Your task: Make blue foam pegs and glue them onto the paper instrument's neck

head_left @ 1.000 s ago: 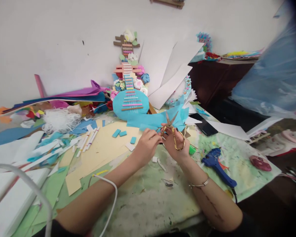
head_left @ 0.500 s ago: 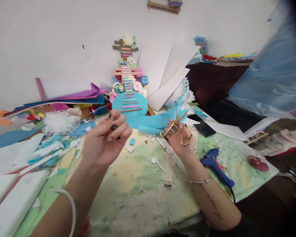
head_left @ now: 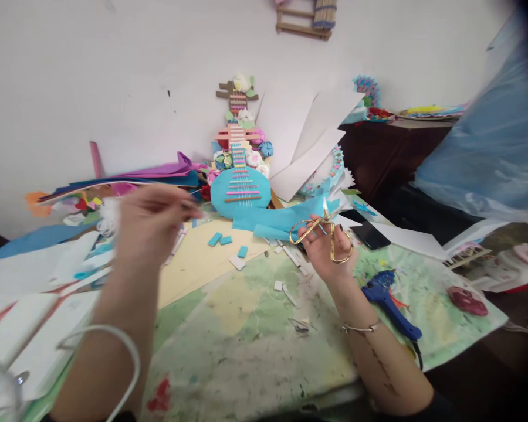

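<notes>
My right hand (head_left: 328, 249) hangs over the middle of the paint-stained table (head_left: 255, 346), closed around gold-handled scissors (head_left: 321, 231) whose blades point up and away. My left hand (head_left: 147, 225) is raised at the left, blurred by motion, with its fingers pinched together near some thin white sticks (head_left: 178, 240); what they hold, if anything, I cannot make out. Small white scraps (head_left: 278, 285) and blue foam pieces (head_left: 220, 239) lie on the table between the hands.
A blue paper guitar model (head_left: 240, 186) leans on the wall behind light blue paper (head_left: 286, 220). A blue glue gun (head_left: 389, 302) lies right of my right arm. Coloured paper sheets (head_left: 127, 179) pile at the left, white boards (head_left: 299, 140) lean at the back.
My left hand has left the scissors, lifted and swung out to the left. My right hand keeps the scissors and has shifted slightly right. The view has turned a little.
</notes>
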`<control>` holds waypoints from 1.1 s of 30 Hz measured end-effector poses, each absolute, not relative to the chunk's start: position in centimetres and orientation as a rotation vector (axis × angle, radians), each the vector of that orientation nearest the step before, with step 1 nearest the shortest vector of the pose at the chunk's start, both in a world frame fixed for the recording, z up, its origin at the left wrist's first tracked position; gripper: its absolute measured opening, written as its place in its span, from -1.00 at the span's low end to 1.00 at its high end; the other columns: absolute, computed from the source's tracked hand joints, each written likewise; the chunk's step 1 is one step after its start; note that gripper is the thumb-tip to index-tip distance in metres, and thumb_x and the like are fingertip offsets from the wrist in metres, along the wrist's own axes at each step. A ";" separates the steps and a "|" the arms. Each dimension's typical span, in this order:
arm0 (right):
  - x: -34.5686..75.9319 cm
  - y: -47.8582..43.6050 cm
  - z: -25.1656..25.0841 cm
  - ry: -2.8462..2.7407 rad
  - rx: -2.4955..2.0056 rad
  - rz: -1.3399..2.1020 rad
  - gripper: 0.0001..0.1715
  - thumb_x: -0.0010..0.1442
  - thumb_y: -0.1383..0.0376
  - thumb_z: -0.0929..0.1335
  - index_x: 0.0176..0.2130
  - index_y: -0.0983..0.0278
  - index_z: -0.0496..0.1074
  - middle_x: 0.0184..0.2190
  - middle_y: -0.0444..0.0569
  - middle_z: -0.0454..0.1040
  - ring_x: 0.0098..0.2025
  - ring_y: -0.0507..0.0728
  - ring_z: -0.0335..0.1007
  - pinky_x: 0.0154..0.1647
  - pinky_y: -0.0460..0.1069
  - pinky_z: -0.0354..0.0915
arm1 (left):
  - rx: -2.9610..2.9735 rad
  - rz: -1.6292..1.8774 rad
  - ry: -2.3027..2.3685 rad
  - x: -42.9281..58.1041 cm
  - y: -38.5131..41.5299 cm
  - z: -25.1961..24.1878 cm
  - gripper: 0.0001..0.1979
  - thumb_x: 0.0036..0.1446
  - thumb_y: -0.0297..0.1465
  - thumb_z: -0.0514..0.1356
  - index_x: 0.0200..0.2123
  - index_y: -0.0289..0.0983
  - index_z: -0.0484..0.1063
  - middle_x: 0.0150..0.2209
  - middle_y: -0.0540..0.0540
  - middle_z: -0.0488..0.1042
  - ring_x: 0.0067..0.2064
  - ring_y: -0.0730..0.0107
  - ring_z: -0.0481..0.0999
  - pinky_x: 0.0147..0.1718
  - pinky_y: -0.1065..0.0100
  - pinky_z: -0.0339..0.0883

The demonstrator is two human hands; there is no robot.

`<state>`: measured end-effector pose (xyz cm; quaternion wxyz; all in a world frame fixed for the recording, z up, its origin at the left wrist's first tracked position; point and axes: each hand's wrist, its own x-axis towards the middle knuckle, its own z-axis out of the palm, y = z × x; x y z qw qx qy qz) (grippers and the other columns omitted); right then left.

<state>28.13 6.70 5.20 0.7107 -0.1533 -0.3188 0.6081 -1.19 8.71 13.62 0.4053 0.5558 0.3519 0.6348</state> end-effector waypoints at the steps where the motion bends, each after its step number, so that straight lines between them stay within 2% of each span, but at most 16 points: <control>1: 27.9 6.6 5.2 -0.736 -0.350 1.366 -0.70 0.08 0.10 0.32 -0.24 0.20 0.50 -0.28 -0.07 0.52 -0.17 0.18 0.44 0.04 0.17 0.25 | 1.526 1.518 0.899 1.1 9.1 12.6 -0.92 -0.17 -0.39 0.34 -0.49 -0.19 0.53 -0.54 0.00 0.51 -0.51 0.38 0.48 -0.50 0.35 0.30; 4: 27.2 6.3 5.2 -0.808 -0.373 1.399 -0.66 0.06 0.08 0.34 -0.21 0.19 0.49 -0.25 -0.06 0.51 -0.15 0.22 0.44 0.05 0.21 0.23 | 1.586 1.126 0.871 7.0 9.9 9.0 -0.89 -0.12 -0.38 0.30 -0.48 -0.31 0.51 -0.60 -0.04 0.47 -0.56 0.41 0.48 -0.51 0.39 0.29; 9: 26.7 6.3 5.0 -0.852 -0.396 1.429 -0.66 0.04 0.10 0.35 -0.18 0.18 0.49 -0.25 -0.05 0.50 -0.17 0.24 0.44 0.04 0.24 0.23 | 1.294 0.861 0.767 9.8 9.7 5.2 -0.60 -0.18 -0.37 0.38 -0.22 -0.36 0.44 -0.54 -0.07 0.51 -0.53 0.40 0.51 -0.50 0.44 0.28; 14: 26.6 6.4 4.7 -0.809 -0.353 1.495 -0.67 0.10 0.14 0.33 -0.16 0.21 0.48 -0.22 -0.04 0.49 -0.14 0.21 0.41 0.06 0.21 0.22 | 0.979 0.613 0.529 9.9 8.9 4.7 -0.76 -0.15 -0.38 0.38 -0.39 -0.39 0.52 -0.56 -0.03 0.43 -0.54 0.58 0.41 -0.44 0.48 0.29; 20: 28.2 6.9 5.0 -0.671 -0.316 1.421 -0.69 0.09 0.16 0.31 -0.21 0.26 0.50 -0.26 -0.04 0.49 -0.20 0.14 0.40 0.02 0.11 0.26 | 1.293 0.357 0.673 9.3 8.5 5.3 -0.79 -0.23 -0.39 0.40 -0.48 -0.41 0.56 -0.60 -0.12 0.52 -0.56 0.44 0.48 -0.60 0.49 0.15; 23: 29.6 7.2 5.3 -0.595 -0.323 1.286 -0.72 0.08 0.17 0.30 -0.25 0.24 0.50 -0.32 -0.05 0.49 -0.24 0.11 0.39 -0.05 0.09 0.28 | 1.382 0.346 0.714 7.7 7.8 6.5 -0.83 -0.27 -0.42 0.41 -0.59 -0.37 0.51 -0.64 -0.08 0.51 -0.60 0.48 0.45 -0.61 0.51 0.15; 26: 30.4 7.5 5.3 -0.541 -0.326 1.206 -0.75 0.07 0.20 0.30 -0.29 0.24 0.50 -0.37 -0.07 0.48 -0.30 0.08 0.38 -0.12 0.05 0.30 | 1.427 0.351 0.788 5.5 6.3 8.2 -0.80 -0.35 -0.45 0.43 -0.65 -0.34 0.44 -0.64 -0.03 0.50 -0.61 0.52 0.41 -0.59 0.50 0.20; 30: 30.0 7.7 4.9 -0.532 -0.344 1.240 -0.75 0.05 0.26 0.28 -0.30 0.27 0.50 -0.41 -0.09 0.45 -0.36 0.06 0.38 -0.22 0.01 0.33 | 1.483 0.296 0.921 1.9 3.6 10.7 -0.80 -0.35 -0.46 0.42 -0.66 -0.33 0.43 -0.67 0.03 0.43 -0.58 0.51 0.40 -0.55 0.48 0.22; 33: 29.4 7.6 4.6 -0.549 -0.355 1.292 -0.75 0.05 0.28 0.28 -0.29 0.29 0.50 -0.43 -0.09 0.44 -0.37 0.06 0.38 -0.26 -0.01 0.33 | 1.608 0.383 1.025 -1.0 1.2 11.6 -0.78 -0.39 -0.51 0.43 -0.69 -0.31 0.41 -0.65 0.05 0.38 -0.51 0.52 0.35 -0.52 0.49 0.18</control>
